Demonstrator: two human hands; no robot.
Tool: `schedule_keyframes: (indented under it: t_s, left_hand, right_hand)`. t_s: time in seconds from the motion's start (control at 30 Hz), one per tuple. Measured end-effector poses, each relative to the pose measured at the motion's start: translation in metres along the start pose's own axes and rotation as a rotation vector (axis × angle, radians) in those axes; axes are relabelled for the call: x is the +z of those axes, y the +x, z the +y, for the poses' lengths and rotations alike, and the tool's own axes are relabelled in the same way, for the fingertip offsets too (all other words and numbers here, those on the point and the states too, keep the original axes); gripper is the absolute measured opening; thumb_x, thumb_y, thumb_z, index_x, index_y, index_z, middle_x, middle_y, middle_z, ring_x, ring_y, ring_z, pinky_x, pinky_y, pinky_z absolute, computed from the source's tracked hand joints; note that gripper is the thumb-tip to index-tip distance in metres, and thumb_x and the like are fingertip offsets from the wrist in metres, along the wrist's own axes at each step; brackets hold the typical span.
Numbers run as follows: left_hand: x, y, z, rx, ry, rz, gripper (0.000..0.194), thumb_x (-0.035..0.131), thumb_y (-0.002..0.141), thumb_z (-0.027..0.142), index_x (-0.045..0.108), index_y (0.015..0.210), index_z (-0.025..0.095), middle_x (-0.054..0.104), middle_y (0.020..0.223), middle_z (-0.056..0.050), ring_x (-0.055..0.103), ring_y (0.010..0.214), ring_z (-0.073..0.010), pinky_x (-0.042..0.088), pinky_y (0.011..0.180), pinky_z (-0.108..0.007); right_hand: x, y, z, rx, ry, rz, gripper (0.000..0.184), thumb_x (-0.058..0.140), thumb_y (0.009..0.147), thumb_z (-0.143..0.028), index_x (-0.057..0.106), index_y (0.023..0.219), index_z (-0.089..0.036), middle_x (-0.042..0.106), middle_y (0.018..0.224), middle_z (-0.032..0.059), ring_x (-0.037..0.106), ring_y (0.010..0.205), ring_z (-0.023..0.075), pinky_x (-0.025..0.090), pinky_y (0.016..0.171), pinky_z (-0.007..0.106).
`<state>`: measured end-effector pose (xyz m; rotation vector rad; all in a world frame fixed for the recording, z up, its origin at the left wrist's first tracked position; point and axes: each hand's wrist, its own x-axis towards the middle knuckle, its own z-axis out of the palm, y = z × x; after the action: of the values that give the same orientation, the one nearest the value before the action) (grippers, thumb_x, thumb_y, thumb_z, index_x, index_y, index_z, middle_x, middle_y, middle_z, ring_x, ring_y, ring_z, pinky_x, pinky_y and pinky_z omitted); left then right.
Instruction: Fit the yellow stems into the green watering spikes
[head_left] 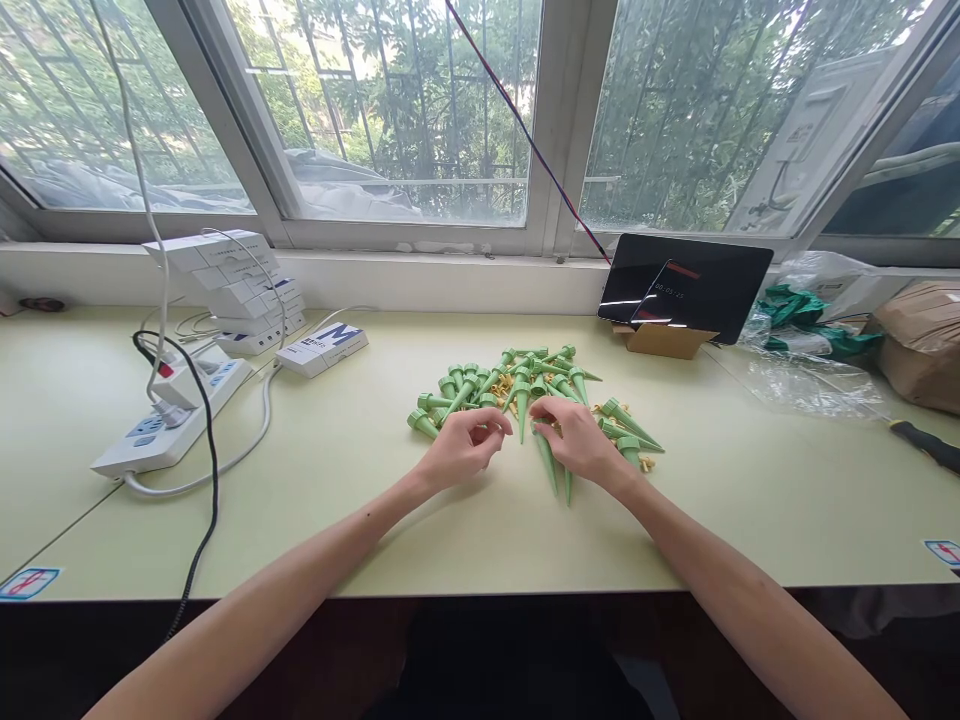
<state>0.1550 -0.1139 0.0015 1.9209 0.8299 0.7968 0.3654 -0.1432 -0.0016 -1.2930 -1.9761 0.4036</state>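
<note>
My left hand (pixel 469 442) hovers just above the table at the near left of a pile of green plastic watering spikes (pixel 523 400). Its fingers are curled together with the thumb; what they hold, if anything, is too small to tell. To the right, my right hand (pixel 577 437) has its thumb and fingertips closed at the upper end of a green watering spike (pixel 546 460), whose point faces me. Another spike tip shows below this hand, partly hidden by it. Small yellow plastic pieces (pixel 646 464) lie scattered among the spikes.
At the left are a white power strip (pixel 161 425) with cables, stacked white boxes (pixel 255 285) and one loose box (pixel 322 348). A dark tablet (pixel 682 285) leans on a cardboard stand (pixel 667 342). A screwdriver (pixel 926 443) and plastic bags (pixel 806 375) lie right.
</note>
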Motion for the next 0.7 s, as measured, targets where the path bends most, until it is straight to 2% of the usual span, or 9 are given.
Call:
schedule_keyframes:
  t_s: [0.7]
  left_hand:
    - [0.0008, -0.0002, 0.0031, -0.001, -0.007, 0.000, 0.015, 0.049, 0.084, 0.020, 0.063, 0.086, 0.016, 0.054, 0.068, 0.002, 0.047, 0.046, -0.0050, 0.039, 0.045, -0.018]
  right_hand:
    - [0.0001, 0.0000, -0.0021, -0.077, 0.044, -0.047, 0.020, 0.046, 0.089, -0.006, 0.059, 0.094, -0.019, 0.062, 0.095, 0.0067, 0.059, 0.089, 0.0201, 0.049, 0.079, 0.034]
